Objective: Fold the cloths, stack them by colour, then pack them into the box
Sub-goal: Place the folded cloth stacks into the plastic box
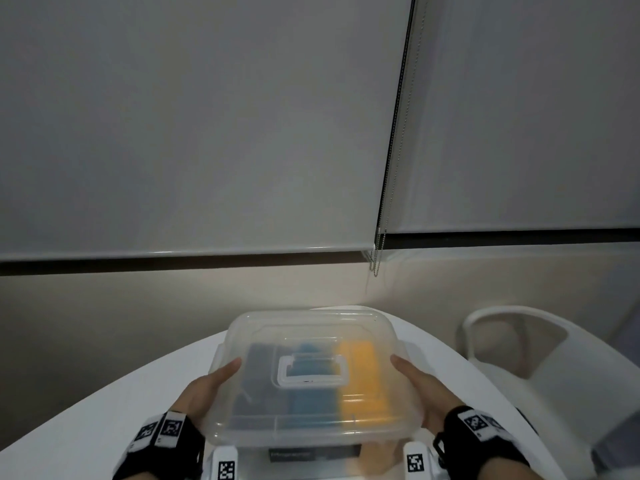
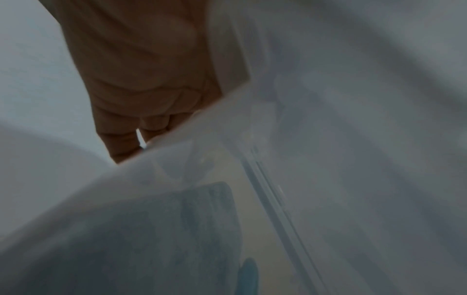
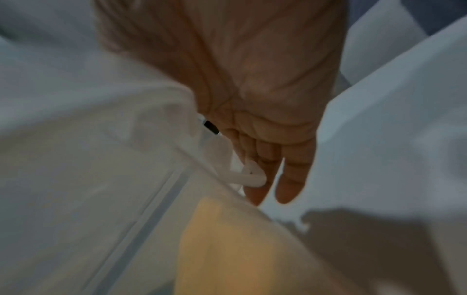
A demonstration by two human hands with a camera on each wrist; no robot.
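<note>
Packing looks done — dark, blue and yellow cloths sit inside the box at 6 o'clock. Left hand and right hand, fingers straight, flank the lid — next, press it shut evenly.

The camera on my head looks forward and a bit down. It sees the blinds far off and the box close, low in its picture, on the white worktop. The camera on my left wrist looks along my left hand, very near the box's left side. The one on my right wrist looks along my right hand, very near the right side. All three see the box.
</note>
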